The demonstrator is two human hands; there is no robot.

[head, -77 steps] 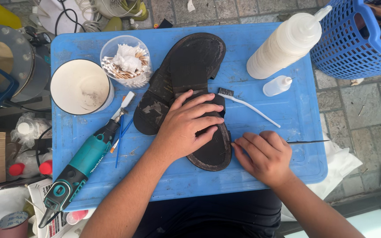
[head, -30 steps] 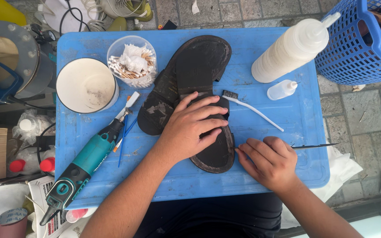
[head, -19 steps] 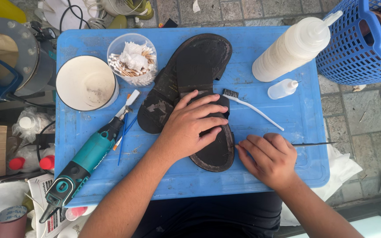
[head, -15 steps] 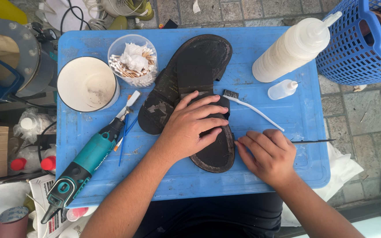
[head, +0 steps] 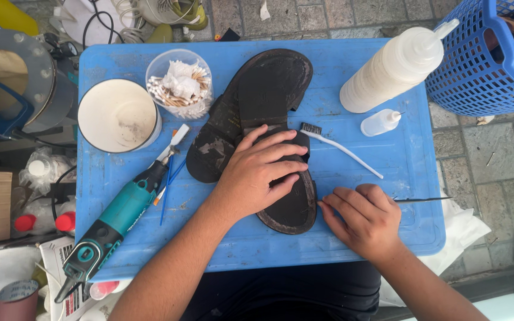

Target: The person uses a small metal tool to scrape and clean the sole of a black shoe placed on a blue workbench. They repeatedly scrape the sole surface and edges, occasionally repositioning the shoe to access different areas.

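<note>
Right hand (head: pixel 364 221): fingers curled around a thin dark metal tool (head: pixel 423 200), fingertips at the sole edge.
Left hand (head: pixel 263 169): fingers spread flat, pressing the dark worn shoe sole (head: pixel 295 205) onto the blue plastic table (head: pixel 358 71).
Middle: white-handled brush (head: pixel 340 147), teal rotary tool (head: pixel 117 217).
Far: small clear dropper bottle (head: pixel 379 122), large white squeeze bottle (head: pixel 394 68), unlabelled.

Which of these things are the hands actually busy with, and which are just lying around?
In use: left hand pressing on the dark shoe sole; right hand holding a thin metal tool.

Lying about: white brush, squeeze bottle, teal rotary tool, cotton swab cup, blue basket.
</note>
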